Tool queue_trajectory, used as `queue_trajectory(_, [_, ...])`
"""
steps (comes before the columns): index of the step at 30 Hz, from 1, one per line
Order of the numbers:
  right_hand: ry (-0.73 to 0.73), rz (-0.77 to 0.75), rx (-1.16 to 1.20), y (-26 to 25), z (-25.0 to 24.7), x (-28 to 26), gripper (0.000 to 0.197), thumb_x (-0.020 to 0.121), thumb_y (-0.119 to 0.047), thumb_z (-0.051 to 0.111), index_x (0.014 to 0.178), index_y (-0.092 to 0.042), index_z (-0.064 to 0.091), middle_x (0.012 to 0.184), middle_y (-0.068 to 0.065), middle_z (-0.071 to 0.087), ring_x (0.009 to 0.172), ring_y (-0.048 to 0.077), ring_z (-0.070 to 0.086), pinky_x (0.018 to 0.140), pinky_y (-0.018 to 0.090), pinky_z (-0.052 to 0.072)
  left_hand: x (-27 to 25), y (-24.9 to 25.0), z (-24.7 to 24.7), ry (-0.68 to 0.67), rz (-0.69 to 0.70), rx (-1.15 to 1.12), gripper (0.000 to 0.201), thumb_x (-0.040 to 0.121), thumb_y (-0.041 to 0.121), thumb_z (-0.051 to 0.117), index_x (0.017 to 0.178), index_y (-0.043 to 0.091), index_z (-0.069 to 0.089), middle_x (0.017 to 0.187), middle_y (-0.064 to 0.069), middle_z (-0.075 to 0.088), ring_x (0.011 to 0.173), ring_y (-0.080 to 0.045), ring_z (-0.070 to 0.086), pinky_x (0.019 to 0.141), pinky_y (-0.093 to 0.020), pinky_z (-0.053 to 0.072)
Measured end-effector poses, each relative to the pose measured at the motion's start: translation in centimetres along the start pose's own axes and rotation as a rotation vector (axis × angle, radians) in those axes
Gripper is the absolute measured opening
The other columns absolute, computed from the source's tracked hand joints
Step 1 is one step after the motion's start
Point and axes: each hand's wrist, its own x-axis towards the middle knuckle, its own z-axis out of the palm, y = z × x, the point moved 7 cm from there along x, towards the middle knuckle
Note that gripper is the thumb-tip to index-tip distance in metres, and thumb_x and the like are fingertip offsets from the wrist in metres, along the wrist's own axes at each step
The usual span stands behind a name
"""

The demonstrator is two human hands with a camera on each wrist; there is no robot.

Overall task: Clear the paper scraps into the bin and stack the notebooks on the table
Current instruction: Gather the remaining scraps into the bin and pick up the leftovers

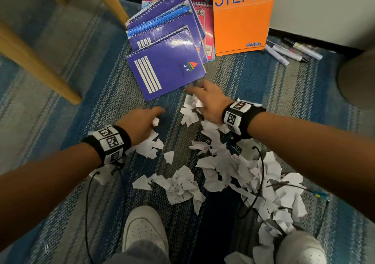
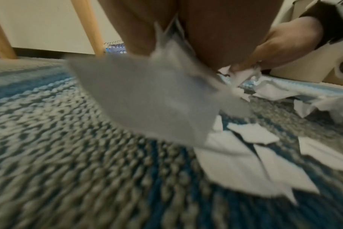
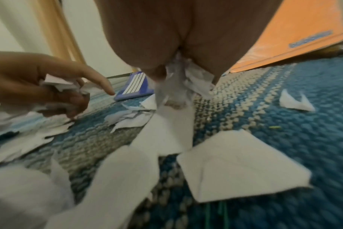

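Torn white paper scraps lie heaped on the blue-grey carpet in front of me. My left hand reaches down at the pile's far left and grips a few scraps; a large scrap hangs from it in the left wrist view. My right hand is at the pile's far end and clutches crumpled scraps under its palm. Just beyond both hands, purple spiral notebooks lie fanned out on the carpet. An orange STENO pad leans upright against the wall.
Wooden table legs slant across the left. Pink notebooks lie behind the purple ones. Several markers lie right of the orange pad. A rounded grey-brown object fills the right edge. My white shoes stand near the pile.
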Motion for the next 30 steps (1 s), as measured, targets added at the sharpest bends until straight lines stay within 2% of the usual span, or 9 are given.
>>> queue_trajectory(2, [-0.027,0.002,-0.118,-0.4,1.2,0.2,0.078,0.075,-0.050,0.049,0.146,-0.023,0.034,0.140,0.015,0.032,0.122,0.039,0.036,0.101,0.051,0.038,-0.9,-0.5,1.0,-0.070,-0.009,0.109,0.030,0.097,0.034,0.045,0.125,0.024,0.045,0.114,-0.007,0.061,0.095,-0.029,0.059,0.079,-0.040,0.050])
queue_trajectory(5, [-0.047,-0.011,-0.212,-1.1,2.7,-0.5,0.087,0.070,-0.078,0.043,0.144,-0.033,0.030,0.148,0.006,0.026,0.131,0.036,0.026,0.101,0.058,0.035,-2.8,-1.5,3.3,-0.168,-0.001,0.252,0.076,0.078,0.084,0.028,0.134,0.033,0.031,0.126,-0.005,0.048,0.105,-0.028,0.054,0.077,-0.038,0.049])
queue_trajectory(8, [-0.049,-0.107,-0.346,-1.9,3.6,-1.9,0.103,0.059,-0.098,0.031,0.140,-0.034,0.035,0.150,0.004,0.027,0.135,0.037,0.025,0.101,0.059,0.032,-4.6,-0.9,5.3,-0.148,0.095,0.381,0.109,0.056,0.101,0.023,0.142,0.034,0.026,0.132,-0.011,0.041,0.109,-0.034,0.049,0.073,-0.045,0.052])
queue_trajectory(12, [-0.111,-0.238,-0.466,-2.5,5.3,-3.8,0.088,0.068,-0.087,0.044,0.129,-0.023,0.048,0.143,0.013,0.037,0.126,0.041,0.037,0.092,0.056,0.041,-4.0,-0.1,5.8,-0.160,0.226,0.460,0.074,0.080,0.080,0.029,0.134,0.030,0.026,0.127,-0.014,0.042,0.098,-0.035,0.050,0.070,-0.046,0.054])
queue_trajectory(15, [-0.181,-0.360,-0.450,-3.1,7.3,-5.1,0.047,0.088,-0.052,0.056,0.112,-0.012,0.047,0.126,0.022,0.048,0.104,0.041,0.049,0.078,0.053,0.050,-3.3,0.0,5.8,-0.235,0.303,0.507,0.035,0.099,0.040,0.043,0.125,0.022,0.029,0.125,-0.013,0.036,0.096,-0.032,0.049,0.078,-0.045,0.050])
queue_trajectory(17, [-0.180,-0.411,-0.444,-3.7,7.6,-5.7,0.029,0.091,-0.023,0.059,0.108,-0.012,0.038,0.116,0.025,0.051,0.092,0.039,0.051,0.072,0.053,0.051,-3.1,-0.1,4.9,-0.219,0.249,0.411,0.036,0.100,0.033,0.042,0.131,0.022,0.027,0.124,-0.010,0.037,0.099,-0.030,0.052,0.083,-0.042,0.047])
queue_trajectory(19, [-0.212,-0.378,-0.412,-3.9,7.1,-6.0,0.032,0.091,-0.005,0.055,0.117,-0.011,0.037,0.120,0.025,0.047,0.098,0.040,0.050,0.073,0.051,0.051,-3.4,-0.4,4.1,-0.145,0.192,0.315,0.047,0.099,0.030,0.044,0.142,0.026,0.027,0.130,-0.008,0.038,0.099,-0.030,0.057,0.082,-0.040,0.048])
queue_trajectory(23, [-0.232,-0.221,-0.338,-2.9,5.2,-6.5,0.050,0.088,0.008,0.045,0.135,-0.009,0.043,0.130,0.020,0.038,0.103,0.038,0.051,0.080,0.043,0.048,-4.0,-1.9,4.6,-0.125,0.108,0.255,0.060,0.098,0.018,0.046,0.150,0.020,0.016,0.157,-0.007,-0.002,0.131,-0.033,0.038,0.102,-0.042,0.042])
queue_trajectory(30, [-0.145,-0.062,-0.210,0.0,3.3,-8.6,0.053,0.086,0.010,0.040,0.131,-0.017,0.051,0.130,0.018,0.041,0.095,0.041,0.056,0.068,0.040,0.042,-3.6,-2.9,4.0,-0.056,0.050,0.332,0.043,0.092,0.014,0.052,0.132,0.011,0.036,0.124,-0.019,0.040,0.107,-0.037,0.047,0.088,-0.047,0.045])
